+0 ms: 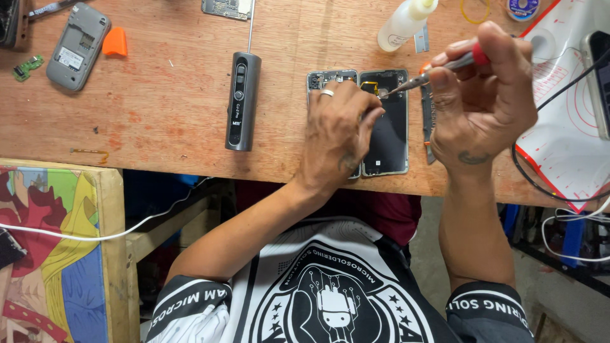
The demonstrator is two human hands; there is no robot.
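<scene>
The opened phone (pixel 389 130) lies flat near the front edge of the wooden table (pixel 165 108), its back cover off and its dark inside facing up. It is long and thin, with a grey frame, a small yellow part near its top end, and a second grey piece just beside it. The screwdriver (pixel 445 67) has a red band and a thin metal shaft. It is tilted, and its tip touches the phone's top end.

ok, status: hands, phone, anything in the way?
Left hand pins opened phone. Right hand holds screwdriver, tip at phone's top. Plastic bottle nearby, clear.
</scene>
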